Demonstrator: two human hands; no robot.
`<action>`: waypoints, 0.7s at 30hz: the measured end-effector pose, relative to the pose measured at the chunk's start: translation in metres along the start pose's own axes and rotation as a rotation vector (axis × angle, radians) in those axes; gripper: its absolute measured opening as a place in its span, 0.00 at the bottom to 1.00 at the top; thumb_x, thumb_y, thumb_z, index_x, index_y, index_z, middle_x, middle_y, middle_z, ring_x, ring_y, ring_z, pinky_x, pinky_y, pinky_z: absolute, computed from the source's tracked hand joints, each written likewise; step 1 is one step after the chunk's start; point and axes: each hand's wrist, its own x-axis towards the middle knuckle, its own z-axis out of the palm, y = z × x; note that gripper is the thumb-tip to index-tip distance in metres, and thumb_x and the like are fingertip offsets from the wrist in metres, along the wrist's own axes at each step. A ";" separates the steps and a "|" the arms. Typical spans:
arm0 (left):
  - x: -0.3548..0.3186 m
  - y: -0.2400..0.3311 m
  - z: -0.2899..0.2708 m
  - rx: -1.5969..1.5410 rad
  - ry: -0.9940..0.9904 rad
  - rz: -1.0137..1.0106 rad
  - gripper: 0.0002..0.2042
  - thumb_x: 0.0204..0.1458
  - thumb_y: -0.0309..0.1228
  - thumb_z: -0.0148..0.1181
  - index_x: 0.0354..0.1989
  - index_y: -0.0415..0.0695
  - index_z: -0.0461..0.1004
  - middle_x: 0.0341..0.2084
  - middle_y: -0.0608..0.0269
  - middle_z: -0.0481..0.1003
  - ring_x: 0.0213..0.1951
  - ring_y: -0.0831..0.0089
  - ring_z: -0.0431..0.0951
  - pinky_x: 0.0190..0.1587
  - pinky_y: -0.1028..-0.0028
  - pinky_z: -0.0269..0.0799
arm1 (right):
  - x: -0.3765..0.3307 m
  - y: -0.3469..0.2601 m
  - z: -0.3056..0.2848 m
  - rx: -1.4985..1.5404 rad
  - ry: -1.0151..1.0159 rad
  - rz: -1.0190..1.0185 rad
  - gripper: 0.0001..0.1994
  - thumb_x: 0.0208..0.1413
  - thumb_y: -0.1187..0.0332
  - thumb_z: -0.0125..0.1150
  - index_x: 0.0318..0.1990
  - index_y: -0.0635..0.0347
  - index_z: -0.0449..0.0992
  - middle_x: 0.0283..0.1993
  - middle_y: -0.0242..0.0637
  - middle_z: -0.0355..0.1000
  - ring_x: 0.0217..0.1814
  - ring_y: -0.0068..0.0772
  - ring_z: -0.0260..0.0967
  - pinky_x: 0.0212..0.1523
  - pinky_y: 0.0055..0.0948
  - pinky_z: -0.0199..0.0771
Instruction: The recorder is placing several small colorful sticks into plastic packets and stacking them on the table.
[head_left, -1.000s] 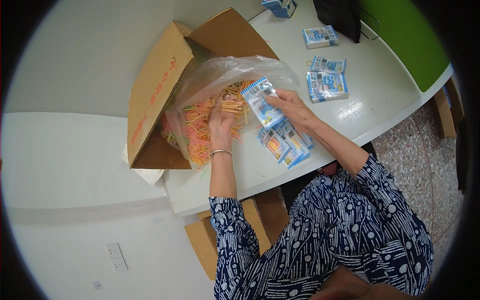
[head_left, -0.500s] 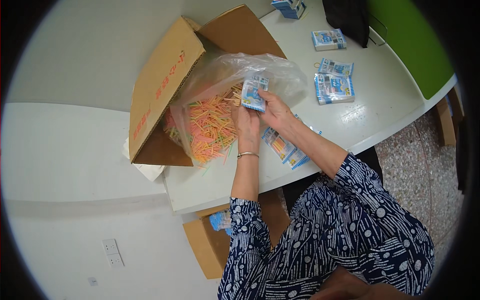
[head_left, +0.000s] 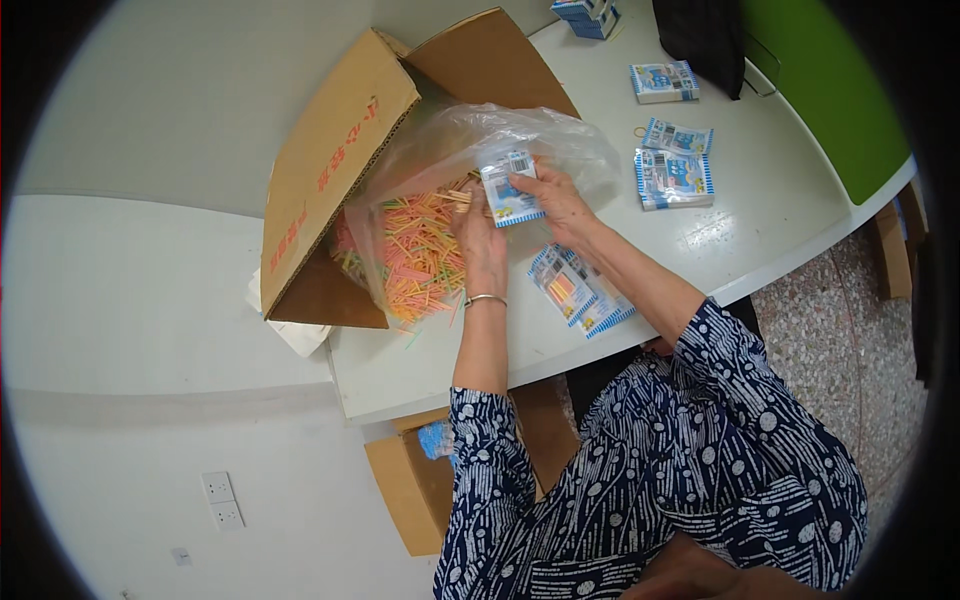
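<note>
My right hand [head_left: 560, 203] is closed on a small blue-and-white packet [head_left: 511, 190], its thumb across the front. Just left of it, my left hand [head_left: 479, 235] is closed around a few thin pale sticks [head_left: 459, 196] that stick out past its fingers. A pile of pink, orange, yellow and green thin sticks [head_left: 415, 255] lies beside that hand in a clear plastic bag [head_left: 560, 135]. The bag spills from a tipped cardboard box [head_left: 325, 165]. Below my right forearm, packets [head_left: 563, 283] with sticks showing through lie overlapped on the white table [head_left: 450, 365].
Stacks of blue-and-white packets [head_left: 674, 180] stand at the right, with another stack [head_left: 665, 82] farther back and more [head_left: 588, 18] at the far edge. A black bag [head_left: 700, 45] lies near the green panel [head_left: 830, 90]. Under the table sits an open carton [head_left: 405, 490].
My left hand has shifted a little left, away from the packet. The packet, in my right hand, has tilted slightly, and more of the fingers behind it show.
</note>
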 end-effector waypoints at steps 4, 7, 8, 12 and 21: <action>0.016 0.012 -0.015 -0.061 0.004 0.008 0.11 0.58 0.24 0.48 0.49 0.37 0.62 0.40 0.53 0.70 0.41 0.65 0.73 0.46 0.66 0.72 | 0.004 -0.007 -0.009 -0.120 -0.049 -0.065 0.14 0.53 0.71 0.60 0.46 0.64 0.72 0.39 0.35 0.75 0.36 0.21 0.73 0.38 0.22 0.74; 0.021 0.015 -0.018 -0.096 0.032 -0.052 0.11 0.58 0.24 0.48 0.48 0.36 0.61 0.37 0.56 0.69 0.39 0.66 0.71 0.46 0.66 0.72 | 0.000 -0.017 -0.012 -0.210 -0.107 -0.088 0.14 0.52 0.71 0.60 0.46 0.64 0.73 0.38 0.33 0.75 0.35 0.18 0.72 0.36 0.19 0.73; 0.023 0.014 -0.017 -0.120 0.071 -0.072 0.10 0.58 0.24 0.48 0.47 0.36 0.62 0.35 0.58 0.68 0.37 0.68 0.70 0.46 0.67 0.71 | 0.000 -0.021 -0.016 -0.271 -0.119 -0.053 0.14 0.52 0.72 0.60 0.46 0.64 0.73 0.38 0.33 0.75 0.34 0.17 0.72 0.36 0.19 0.73; 0.024 0.014 -0.022 -0.148 -0.083 -0.120 0.09 0.57 0.22 0.49 0.46 0.37 0.63 0.32 0.61 0.67 0.36 0.71 0.69 0.45 0.69 0.71 | -0.004 -0.032 -0.021 -0.418 -0.178 0.012 0.16 0.50 0.73 0.59 0.48 0.65 0.74 0.38 0.32 0.75 0.33 0.16 0.72 0.33 0.17 0.72; 0.000 0.025 -0.001 0.104 0.005 -0.003 0.09 0.57 0.25 0.52 0.44 0.36 0.68 0.29 0.61 0.71 0.28 0.72 0.70 0.38 0.75 0.73 | 0.003 -0.040 -0.039 -0.590 -0.401 0.018 0.16 0.47 0.74 0.59 0.46 0.66 0.75 0.43 0.31 0.73 0.42 0.19 0.68 0.46 0.19 0.67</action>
